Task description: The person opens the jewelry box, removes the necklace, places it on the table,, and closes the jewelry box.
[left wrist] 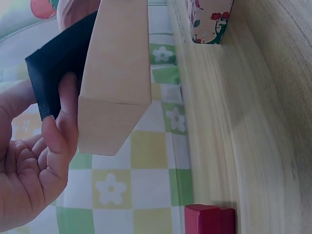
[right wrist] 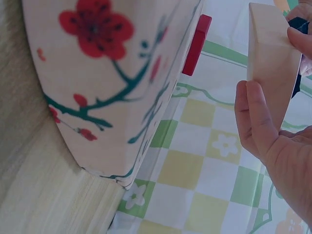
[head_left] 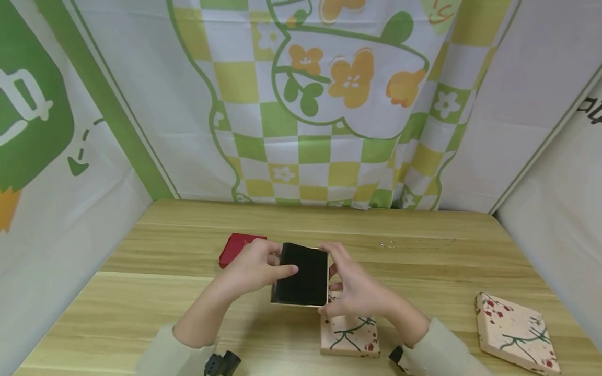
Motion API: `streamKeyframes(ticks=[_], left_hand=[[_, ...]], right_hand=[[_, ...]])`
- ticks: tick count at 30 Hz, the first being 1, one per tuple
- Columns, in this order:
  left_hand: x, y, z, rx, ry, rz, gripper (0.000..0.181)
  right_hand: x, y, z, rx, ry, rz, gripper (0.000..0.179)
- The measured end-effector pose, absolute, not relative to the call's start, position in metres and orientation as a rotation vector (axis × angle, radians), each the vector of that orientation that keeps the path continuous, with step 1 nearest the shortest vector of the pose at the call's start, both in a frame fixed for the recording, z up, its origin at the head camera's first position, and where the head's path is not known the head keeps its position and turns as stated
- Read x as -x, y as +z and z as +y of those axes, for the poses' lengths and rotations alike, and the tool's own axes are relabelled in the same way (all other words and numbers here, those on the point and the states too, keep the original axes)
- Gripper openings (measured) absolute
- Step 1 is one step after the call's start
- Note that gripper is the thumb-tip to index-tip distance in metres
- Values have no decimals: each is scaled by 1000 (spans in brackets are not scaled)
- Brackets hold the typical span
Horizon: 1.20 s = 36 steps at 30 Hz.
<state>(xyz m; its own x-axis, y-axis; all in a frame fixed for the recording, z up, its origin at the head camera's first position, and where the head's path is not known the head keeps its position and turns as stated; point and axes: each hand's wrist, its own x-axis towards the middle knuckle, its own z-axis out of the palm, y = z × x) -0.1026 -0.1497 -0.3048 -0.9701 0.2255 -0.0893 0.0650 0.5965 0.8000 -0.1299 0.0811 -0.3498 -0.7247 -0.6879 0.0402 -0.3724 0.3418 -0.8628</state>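
Both hands hold a shallow plain beige box (left wrist: 117,63) above the table. A black soft-looking insert (head_left: 305,277) lies in it, its left edge lifted out and bent in the left wrist view. My left hand (head_left: 256,266) pinches that edge, thumb on the black face and fingers behind. My right hand (head_left: 352,287) grips the box's right side, fingers spread along the edge from top to bottom corner. Below the hands, partly covered, a flower-patterned beige box or lid (head_left: 350,334) lies on the table. Behind my left hand is a small red box (head_left: 235,249), partly hidden.
A second flower-patterned box or lid (head_left: 514,334) lies at the table's right side. A thin chain with small shiny pieces (head_left: 418,243) stretches along the back right of the wooden table (head_left: 141,303). A checkered, flowered curtain (head_left: 324,156) hangs behind it.
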Motion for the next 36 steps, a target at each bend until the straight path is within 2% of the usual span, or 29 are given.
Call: streamKeyframes(ticks=[2, 7, 10, 15, 17, 25, 36], left_hand=[[100, -304, -148, -226, 1311, 2679, 29], [90, -300, -145, -193, 1338, 2822, 64], [87, -300, -146, -202, 1430, 2869, 61], [90, -311, -148, -242, 1706, 2811, 41], [91, -317, -148, -222, 1759, 2765, 39], [90, -325, -144, -96, 1707, 2405, 63], [94, -332, -147, -218, 1699, 2314, 69]], right_hand=[[130, -350, 83, 924, -1346, 2273, 104], [133, -349, 91, 910, -1429, 2224, 105], [135, -347, 97, 938, -1468, 2243, 105], [137, -345, 104, 949, -1496, 2261, 108], [137, -344, 106, 939, -1501, 2267, 110], [138, -344, 109, 966, -1523, 2282, 110], [141, -347, 110, 983, -1507, 2252, 110]])
